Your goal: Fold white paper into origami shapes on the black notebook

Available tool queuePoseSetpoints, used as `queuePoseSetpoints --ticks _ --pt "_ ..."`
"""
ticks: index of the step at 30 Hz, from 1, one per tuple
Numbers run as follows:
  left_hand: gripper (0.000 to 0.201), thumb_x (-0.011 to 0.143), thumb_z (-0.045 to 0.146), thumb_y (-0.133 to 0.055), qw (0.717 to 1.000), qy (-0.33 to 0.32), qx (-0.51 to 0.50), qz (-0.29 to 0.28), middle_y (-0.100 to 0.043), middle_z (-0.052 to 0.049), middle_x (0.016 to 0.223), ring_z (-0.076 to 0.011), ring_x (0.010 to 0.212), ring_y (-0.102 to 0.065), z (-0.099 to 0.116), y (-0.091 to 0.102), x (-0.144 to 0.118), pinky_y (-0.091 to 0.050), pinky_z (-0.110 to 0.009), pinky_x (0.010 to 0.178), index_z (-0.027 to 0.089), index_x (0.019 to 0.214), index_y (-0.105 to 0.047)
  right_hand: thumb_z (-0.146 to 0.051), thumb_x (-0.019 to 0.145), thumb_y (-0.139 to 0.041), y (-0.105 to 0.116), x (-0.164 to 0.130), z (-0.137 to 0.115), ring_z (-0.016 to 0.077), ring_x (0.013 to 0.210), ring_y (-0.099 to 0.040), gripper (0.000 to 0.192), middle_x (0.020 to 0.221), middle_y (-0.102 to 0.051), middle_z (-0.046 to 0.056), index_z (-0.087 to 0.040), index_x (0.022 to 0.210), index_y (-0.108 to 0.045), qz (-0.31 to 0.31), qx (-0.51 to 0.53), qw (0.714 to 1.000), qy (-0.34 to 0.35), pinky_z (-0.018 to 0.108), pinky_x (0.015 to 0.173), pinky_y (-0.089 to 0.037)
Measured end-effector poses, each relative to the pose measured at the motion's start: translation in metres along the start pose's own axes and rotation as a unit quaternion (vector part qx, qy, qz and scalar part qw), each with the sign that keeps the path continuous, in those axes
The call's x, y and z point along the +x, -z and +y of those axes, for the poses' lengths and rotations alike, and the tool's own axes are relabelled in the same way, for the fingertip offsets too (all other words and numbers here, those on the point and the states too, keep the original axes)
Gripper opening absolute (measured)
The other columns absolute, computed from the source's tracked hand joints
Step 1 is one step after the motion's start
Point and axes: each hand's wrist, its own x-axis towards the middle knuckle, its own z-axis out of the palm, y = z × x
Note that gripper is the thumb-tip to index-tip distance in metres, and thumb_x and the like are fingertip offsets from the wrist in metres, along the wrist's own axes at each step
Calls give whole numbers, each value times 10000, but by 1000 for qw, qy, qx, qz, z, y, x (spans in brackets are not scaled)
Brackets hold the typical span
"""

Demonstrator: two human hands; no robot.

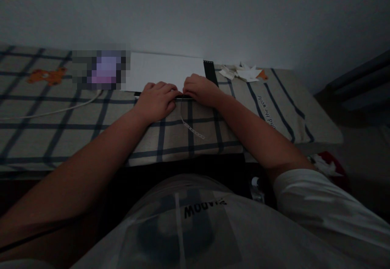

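Note:
My left hand (157,98) and my right hand (199,89) rest side by side on the near edge of a white sheet pad (166,71) with a black binding strip (211,72) on its right side. Both hands press with curled fingers on the pad's front edge, where a thin dark strip (186,97) shows between them. A narrow perforated paper strip (191,128) hangs loose over the checked cloth (91,131) just below my hands. The light is dim, so what the fingers pinch is unclear.
White paper scraps (243,73) lie at the back right near the wall. A white cable (55,111) runs across the cloth at left, and an orange figure (47,75) is printed there. A red and white object (327,164) sits low at the right.

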Motion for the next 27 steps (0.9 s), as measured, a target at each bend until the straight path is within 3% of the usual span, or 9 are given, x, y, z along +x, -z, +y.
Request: queuePoseSetpoints --ticks 3,9,14,27 --pt "507 1061 303 -525 1000 -5 5 3 -790 -133 1491 -412 1352 -677 -1 -1 0 -501 -629 1075 310 1495 -786 -203 1173 -467 1 -4 2 322 1182 -634 345 1187 -754 152 -168 1118 -807 -6 4 1000 6 493 1082 -488" --pt "509 1059 302 -523 1000 -19 19 14 -801 -142 1441 -412 1318 -692 -2 -4 0 -513 -629 1061 291 1496 -782 -199 1160 -526 -4 -7 8 307 1232 -625 301 1253 -760 158 -143 1281 -797 22 52 998 -14 472 1125 -483" --pt "521 1040 282 -531 999 -27 14 17 -772 -156 1502 -428 1352 -683 0 -3 0 -511 -649 1078 269 1496 -783 -177 1144 -548 -7 -3 11 288 1154 -620 259 1175 -766 140 -153 1153 -806 21 66 997 -25 448 1096 -486" --pt "529 1054 300 -526 1000 -1 -1 -4 -777 -124 1509 -409 1388 -660 4 2 1 -502 -611 1090 322 1521 -774 -167 1146 -519 -7 4 1 298 1142 -605 282 1179 -756 143 -168 1136 -801 16 24 999 -43 437 1036 -470"
